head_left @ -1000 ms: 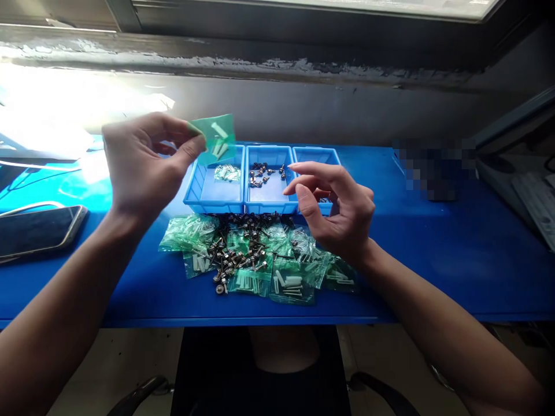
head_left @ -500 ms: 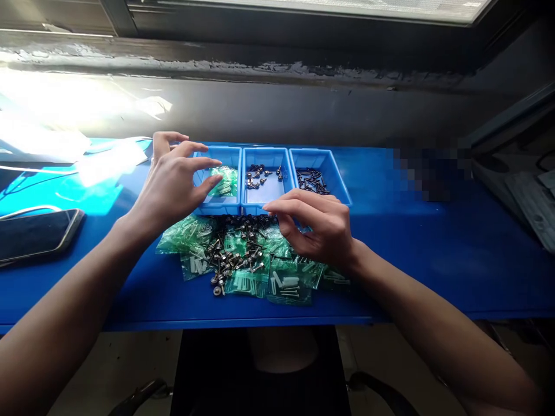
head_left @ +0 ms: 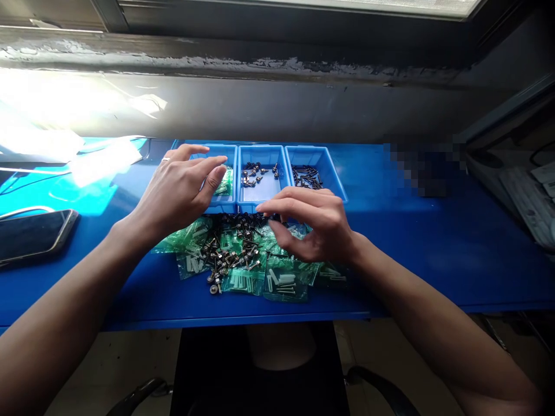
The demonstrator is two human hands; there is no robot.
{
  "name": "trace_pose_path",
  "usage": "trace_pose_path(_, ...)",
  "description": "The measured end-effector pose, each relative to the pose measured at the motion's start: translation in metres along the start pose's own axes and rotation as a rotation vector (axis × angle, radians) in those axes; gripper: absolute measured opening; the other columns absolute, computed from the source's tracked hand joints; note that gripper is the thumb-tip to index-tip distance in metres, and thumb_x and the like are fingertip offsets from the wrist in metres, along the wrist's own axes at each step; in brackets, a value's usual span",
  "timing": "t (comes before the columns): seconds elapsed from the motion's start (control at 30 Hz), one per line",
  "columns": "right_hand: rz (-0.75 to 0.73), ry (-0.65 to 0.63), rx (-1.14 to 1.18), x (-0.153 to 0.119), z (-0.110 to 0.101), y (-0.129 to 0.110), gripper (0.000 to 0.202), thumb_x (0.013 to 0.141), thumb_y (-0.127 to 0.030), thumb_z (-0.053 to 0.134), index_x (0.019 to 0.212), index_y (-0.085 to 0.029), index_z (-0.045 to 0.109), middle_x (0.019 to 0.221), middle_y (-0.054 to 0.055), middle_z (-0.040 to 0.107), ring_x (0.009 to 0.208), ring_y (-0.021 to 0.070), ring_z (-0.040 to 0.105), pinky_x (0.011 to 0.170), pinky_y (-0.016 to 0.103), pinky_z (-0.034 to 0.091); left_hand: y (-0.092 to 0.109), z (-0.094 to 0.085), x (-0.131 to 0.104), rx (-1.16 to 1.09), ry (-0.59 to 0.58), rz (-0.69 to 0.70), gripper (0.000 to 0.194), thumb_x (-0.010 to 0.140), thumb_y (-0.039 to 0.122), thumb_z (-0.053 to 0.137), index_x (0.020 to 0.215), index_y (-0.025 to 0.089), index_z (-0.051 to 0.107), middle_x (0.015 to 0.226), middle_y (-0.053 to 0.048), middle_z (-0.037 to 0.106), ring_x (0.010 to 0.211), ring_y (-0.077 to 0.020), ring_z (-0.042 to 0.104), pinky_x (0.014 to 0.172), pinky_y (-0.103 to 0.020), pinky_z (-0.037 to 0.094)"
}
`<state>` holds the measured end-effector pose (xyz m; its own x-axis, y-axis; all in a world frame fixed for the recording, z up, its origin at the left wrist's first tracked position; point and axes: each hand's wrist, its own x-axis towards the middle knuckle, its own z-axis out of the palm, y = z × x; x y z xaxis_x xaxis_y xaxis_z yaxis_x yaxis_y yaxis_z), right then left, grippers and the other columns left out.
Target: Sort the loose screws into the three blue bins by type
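Note:
My left hand (head_left: 176,182) hovers over the left blue bin (head_left: 223,207), fingers apart and holding nothing; it hides part of the green bag (head_left: 225,184) inside. Above the near pile is my right hand (head_left: 314,225), its thumb and forefinger parted and nothing visible between them. Washer-headed screws (head_left: 249,182) lie in the middle bin (head_left: 263,193). The right bin (head_left: 335,178) contains dark screws (head_left: 306,176). In front of the bins, loose screws (head_left: 221,260) are heaped among green-tinted plastic bags (head_left: 286,283) of white plugs and screws.
A phone (head_left: 37,237) with a white cable lies at the left of the blue table (head_left: 411,254). White paper (head_left: 108,164) sits in bright light behind it. A wall (head_left: 260,110) runs along the table's back. Stacked items (head_left: 531,202) stand far right.
My right thumb and forefinger have moved apart. My left hand has turned slightly, with its thumb now closer to the forefinger. The whole view has shifted a little.

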<state>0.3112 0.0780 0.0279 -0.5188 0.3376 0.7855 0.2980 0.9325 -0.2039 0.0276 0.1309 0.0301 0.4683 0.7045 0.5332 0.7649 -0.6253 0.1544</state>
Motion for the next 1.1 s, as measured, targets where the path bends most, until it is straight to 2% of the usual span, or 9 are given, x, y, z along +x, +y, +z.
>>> trace_pose_path(0.23, -0.111, -0.446, 0.045, 0.002, 0.004, -0.011, 0.031, 0.104, -0.025, 0.066, 0.131, -0.013, 0.075, 0.128, 0.014, 0.078, 0.112, 0.0279, 0.068, 0.093, 0.047, 0.063, 0.016, -0.003, 0.001, 0.033, 0.094, 0.086, 0.039, 0.116, 0.046, 0.043, 0.116, 0.026, 0.076, 0.108, -0.006, 0.083, 0.121, -0.0325, 0.07, 0.098, -0.055, 0.055)
trace_pose_path(0.37, -0.118, -0.451, 0.001, 0.0, 0.007, -0.017, 0.022, 0.107, -0.023, 0.063, 0.122, -0.013, 0.076, 0.134, 0.016, 0.076, 0.123, 0.0293, 0.064, 0.1, 0.049, 0.061, 0.018, -0.007, 0.002, 0.009, 0.178, 0.071, 0.039, 0.117, 0.043, 0.045, 0.106, 0.024, 0.077, 0.103, -0.003, 0.082, 0.111, -0.0247, 0.071, 0.097, -0.052, 0.055)
trace_pose_path(0.5, -0.123, -0.443, -0.027, 0.01, 0.016, -0.03, 0.027, 0.112, -0.029, 0.058, 0.127, -0.017, 0.076, 0.146, 0.018, 0.072, 0.136, 0.0319, 0.061, 0.107, 0.051, 0.059, 0.018, -0.014, 0.004, -0.062, 0.341, -0.022, 0.05, 0.118, 0.046, 0.041, 0.096, 0.022, 0.079, 0.086, -0.001, 0.078, 0.096, -0.0185, 0.068, 0.092, -0.049, 0.055)
trace_pose_path(0.6, -0.13, -0.593, -0.103, 0.025, 0.034, -0.046, 0.036, 0.116, -0.04, 0.051, 0.137, -0.024, 0.076, 0.163, 0.022, 0.06, 0.153, 0.0369, 0.053, 0.118, 0.056, 0.052, 0.019, -0.017, 0.004, -0.057, 0.374, -0.077, 0.056, 0.119, 0.047, 0.038, 0.092, 0.022, 0.08, 0.08, 0.001, 0.074, 0.09, -0.0145, 0.065, 0.089, -0.044, 0.054)
trace_pose_path(0.7, -0.11, -0.681, -0.23, 0.036, 0.053, -0.057, 0.049, 0.116, -0.048, 0.047, 0.147, -0.018, 0.07, 0.166, 0.029, 0.054, 0.152, 0.0412, 0.056, 0.124, 0.058, 0.047, 0.019, -0.017, 0.003, -0.03, 0.352, -0.115, 0.057, 0.119, 0.046, 0.038, 0.088, 0.021, 0.079, 0.074, 0.002, 0.069, 0.088, -0.0125, 0.064, 0.091, -0.043, 0.053)
trace_pose_path(0.8, -0.125, -0.648, -0.254, 0.038, 0.063, -0.057, 0.056, 0.118, -0.045, 0.04, 0.142, -0.003, 0.069, 0.155, 0.031, 0.064, 0.139, 0.0389, 0.067, 0.116, 0.053, 0.055, 0.02, -0.016, 0.003, -0.06, 0.33, -0.115, 0.06, 0.119, 0.05, 0.039, 0.086, 0.021, 0.079, 0.074, 0.0, 0.07, 0.086, -0.0139, 0.066, 0.091, -0.046, 0.053)
trace_pose_path(0.9, -0.13, -0.471, -0.183, 0.035, 0.057, -0.047, 0.042, 0.118, -0.023, 0.042, 0.136, 0.004, 0.069, 0.142, 0.028, 0.074, 0.124, 0.0325, 0.075, 0.11, 0.049, 0.063, 0.023, -0.017, 0.004, -0.122, 0.338, -0.139, 0.059, 0.119, 0.049, 0.039, 0.089, 0.018, 0.079, 0.08, -0.001, 0.074, 0.087, -0.0147, 0.07, 0.089, -0.047, 0.054)
trace_pose_path(1.03, -0.038, -0.135, -0.016, 0.023, 0.031, -0.024, 0.036, 0.107, 0.002, 0.049, 0.134, 0.002, 0.071, 0.138, 0.023, 0.078, 0.131, 0.0256, 0.074, 0.112, 0.045, 0.066, 0.025, -0.021, 0.005, -0.273, 0.38, -0.191, 0.031, 0.119, 0.035, 0.051, 0.118, 0.017, 0.076, 0.101, 0.002, 0.077, 0.092, -0.011, 0.075, 0.087, -0.039, 0.062)
trace_pose_path(1.1, 0.085, -0.025, 0.087, 0.017, 0.017, -0.013, 0.039, 0.103, 0.004, 0.053, 0.134, -0.004, 0.074, 0.137, 0.019, 0.079, 0.132, 0.023, 0.075, 0.108, 0.043, 0.069, 0.027, -0.022, 0.005, -0.234, 0.38, -0.08, 0.024, 0.115, 0.026, 0.057, 0.135, 0.018, 0.069, 0.121, -0.001, 0.074, 0.1, -0.011, 0.074, 0.088, -0.034, 0.065)
